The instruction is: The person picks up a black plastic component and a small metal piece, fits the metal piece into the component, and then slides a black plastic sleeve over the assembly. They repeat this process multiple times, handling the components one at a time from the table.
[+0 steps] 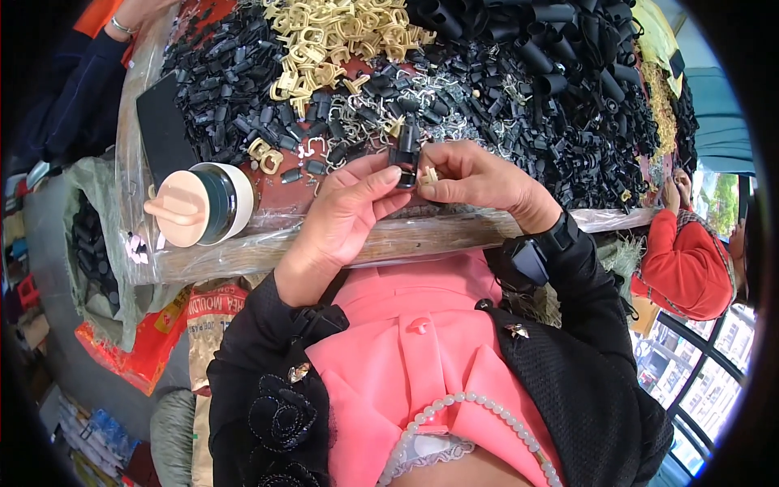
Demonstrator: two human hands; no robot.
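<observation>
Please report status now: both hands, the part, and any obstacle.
Left hand pinching black plastic part. Right hand pressing small cream clip against it. Loose black and cream parts piled just behind.

Both forearms rise from the lower edge in black sleeves and bend inward, so the hands meet at mid-frame. The left hand (350,207) is palm-down, its thumb and forefinger pinched. The right hand (479,180), its wrist banded in black, curls its fingertips toward the left.
</observation>
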